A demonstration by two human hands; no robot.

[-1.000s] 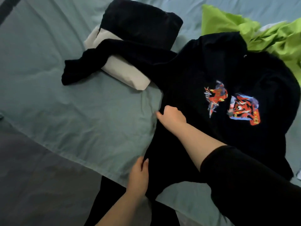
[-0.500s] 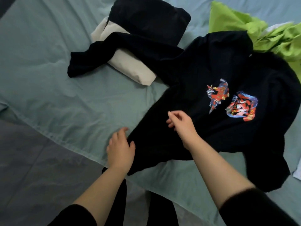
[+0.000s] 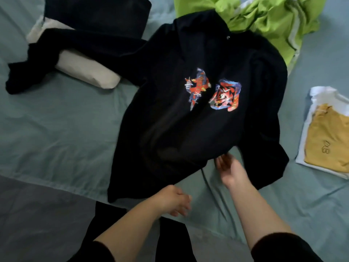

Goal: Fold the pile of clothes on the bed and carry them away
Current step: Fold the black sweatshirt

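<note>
One black hoodie [image 3: 188, 133] lies front-up, hood [image 3: 200, 27] pointing away.

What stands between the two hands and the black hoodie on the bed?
Nothing visible. The right hand is at the black hoodie lower hem; the left hand hovers just short of it, over bare sheet.

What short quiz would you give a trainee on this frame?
1. True or false: the black hoodie lies print side up on the bed.
2. What lies just beyond the hoodie's hood? A: green garment; B: red towel; C: grey pillow.
3. Fill in: the yellow shirt rests on a ____ top.
Key: 1 true; 2 A; 3 white.
</note>
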